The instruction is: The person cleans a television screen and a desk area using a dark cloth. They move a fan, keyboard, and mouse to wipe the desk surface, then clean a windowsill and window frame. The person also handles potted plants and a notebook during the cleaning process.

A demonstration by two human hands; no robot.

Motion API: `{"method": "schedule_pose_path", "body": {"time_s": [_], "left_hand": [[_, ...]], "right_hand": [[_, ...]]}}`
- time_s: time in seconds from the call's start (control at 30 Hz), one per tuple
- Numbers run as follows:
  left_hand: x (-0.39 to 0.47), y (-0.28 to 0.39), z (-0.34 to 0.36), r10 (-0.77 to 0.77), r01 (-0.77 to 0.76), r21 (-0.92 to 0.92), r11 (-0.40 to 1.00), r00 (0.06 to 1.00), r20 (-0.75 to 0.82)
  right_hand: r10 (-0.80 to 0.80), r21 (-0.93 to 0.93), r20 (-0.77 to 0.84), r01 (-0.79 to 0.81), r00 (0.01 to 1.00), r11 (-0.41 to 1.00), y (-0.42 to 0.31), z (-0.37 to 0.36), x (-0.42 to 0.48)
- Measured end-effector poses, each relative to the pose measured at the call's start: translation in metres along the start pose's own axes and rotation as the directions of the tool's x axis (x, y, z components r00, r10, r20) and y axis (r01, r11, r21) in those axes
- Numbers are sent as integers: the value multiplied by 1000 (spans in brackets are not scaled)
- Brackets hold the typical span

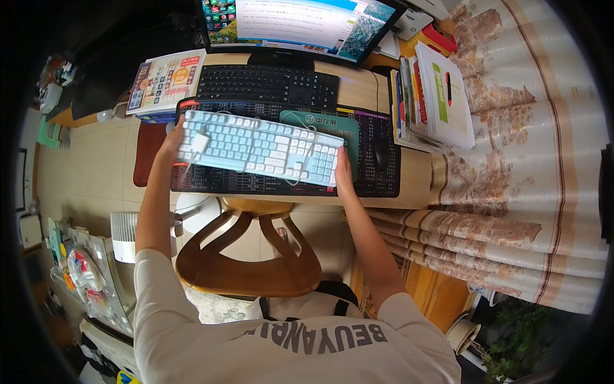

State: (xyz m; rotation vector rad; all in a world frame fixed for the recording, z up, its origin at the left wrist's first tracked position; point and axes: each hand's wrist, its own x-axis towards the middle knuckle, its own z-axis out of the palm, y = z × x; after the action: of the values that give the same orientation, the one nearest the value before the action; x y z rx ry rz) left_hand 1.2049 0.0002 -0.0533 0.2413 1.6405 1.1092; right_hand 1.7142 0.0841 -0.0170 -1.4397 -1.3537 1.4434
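Observation:
Between my two hands I hold a light blue and white computer keyboard [259, 150], slightly tilted, over a long black desk mat [268, 185]. My left hand [173, 139] grips its left end and my right hand [342, 172] its right end. A white cable with a white plug [198, 142] lies loosely across the keys. Behind it a black keyboard [268, 86] rests on the desk. A green mouse pad [352, 137] lies partly under the blue keyboard in this view, and a black mouse [382, 152] sits on the mat at the right.
A lit monitor [297, 50] stands at the back. Books [165, 81] are stacked at the left; papers and folders [446, 101], with a pen on top, at the right. A wooden chair [249, 276] is before me, a white fan [125, 236] left of it, curtains [518, 182] at the right.

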Motion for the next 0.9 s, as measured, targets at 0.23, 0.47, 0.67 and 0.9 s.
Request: {"method": "schedule_pose_path", "body": {"time_s": [0.23, 0.47, 0.67, 0.9], "left_hand": [[70, -20, 13, 100, -99, -17, 995, 990, 96], [39, -34, 14, 143, -143, -10, 990, 989, -39], [-11, -22, 5, -6, 7, -93, 996, 1000, 14], [-126, 21, 38, 30, 75, -312, 947, 948, 317]], "right_hand": [[61, 10, -102, -60, 993, 998, 1, 10, 26], [38, 108, -88, -29, 995, 994, 9, 11, 40], [179, 360, -56, -147, 982, 921, -24, 13, 28], [64, 307, -63, -42, 996, 951, -51, -17, 16]]}}
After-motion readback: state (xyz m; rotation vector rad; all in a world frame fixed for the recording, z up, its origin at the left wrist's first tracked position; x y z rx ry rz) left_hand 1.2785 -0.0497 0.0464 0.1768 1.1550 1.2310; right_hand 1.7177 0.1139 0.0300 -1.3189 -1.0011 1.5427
